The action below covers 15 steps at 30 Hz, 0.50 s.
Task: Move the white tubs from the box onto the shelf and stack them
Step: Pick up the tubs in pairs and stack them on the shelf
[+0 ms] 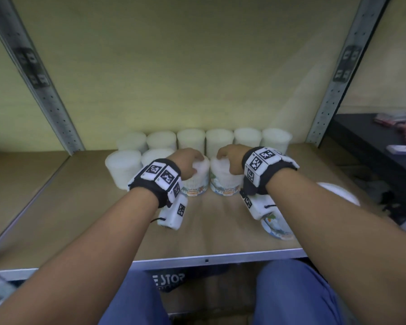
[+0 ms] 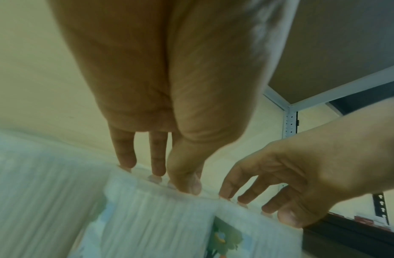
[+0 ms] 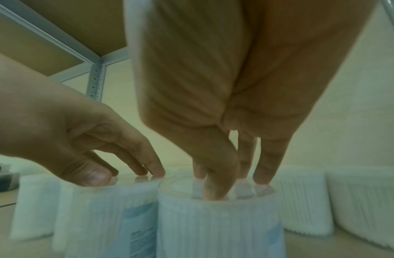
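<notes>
Tubs of cotton buds stand on the wooden shelf [image 1: 80,221] in front of us, and we go through them from the front edge back. Nearest, at our right, one labelled tub [image 1: 277,225] sits close to the shelf's front lip, partly hidden under our right forearm. Further in, at the middle of the shelf, two labelled tubs stand upright, touching side by side. Our left hand [image 1: 188,164] rests on top of the left tub [image 1: 196,181], with thumb and fingers curved down so that the tips press on its lid near the rim. Our right hand [image 1: 229,160] does the same on the right tub [image 1: 225,181]; the right wrist view shows its fingertips [image 3: 263,176] and thumb planted on the lid. We cannot tell for sure whether either hand really grips its tub or only presses down on it. Left of this pair stand two plain white tubs [image 1: 123,167], close together. Behind everything, a row of six white tubs [image 1: 219,140] lines the back of the shelf against the pale wall [image 1: 174,78].
</notes>
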Motion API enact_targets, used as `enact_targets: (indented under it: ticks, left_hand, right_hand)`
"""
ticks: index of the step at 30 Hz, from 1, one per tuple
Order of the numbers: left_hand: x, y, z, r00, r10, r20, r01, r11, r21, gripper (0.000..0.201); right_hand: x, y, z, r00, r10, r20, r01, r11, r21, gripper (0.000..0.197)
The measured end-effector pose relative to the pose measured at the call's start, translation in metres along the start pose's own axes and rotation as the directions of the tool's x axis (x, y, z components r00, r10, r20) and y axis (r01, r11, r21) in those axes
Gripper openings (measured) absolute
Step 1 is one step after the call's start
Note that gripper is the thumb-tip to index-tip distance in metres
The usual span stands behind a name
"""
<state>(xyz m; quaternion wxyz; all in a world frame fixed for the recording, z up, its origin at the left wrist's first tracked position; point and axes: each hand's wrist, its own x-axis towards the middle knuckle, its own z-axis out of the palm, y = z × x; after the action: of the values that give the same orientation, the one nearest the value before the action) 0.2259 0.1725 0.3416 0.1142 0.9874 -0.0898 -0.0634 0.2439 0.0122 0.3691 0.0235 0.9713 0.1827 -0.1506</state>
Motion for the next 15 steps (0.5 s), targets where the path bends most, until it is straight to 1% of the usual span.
enact_targets:
  ticks: [6, 13, 15]
  left_hand:
    - [-0.040, 0.010, 0.004, 1.000, 0.011, 0.003, -0.011, 1.000, -0.010, 0.049]
    - [-0.082, 0.022, 0.010, 1.000, 0.017, 0.020, -0.016, 0.999, -0.032, 0.047]
    - [-0.091, 0.026, 0.010, 0.999, 0.023, 0.023, -0.022, 1.000, -0.021, 0.047]
  right_hand:
    - [-0.037, -0.008, 0.014, 0.999, -0.034, -0.019, 0.034, 0.999, 0.001, 0.060]
    - [-0.080, -0.011, 0.028, 0.997, -0.026, -0.069, 0.025, 1.000, -0.014, 0.061]
    - [-0.087, -0.013, 0.032, 0.998, -0.024, -0.060, 0.025, 1.000, 0.012, 0.062]
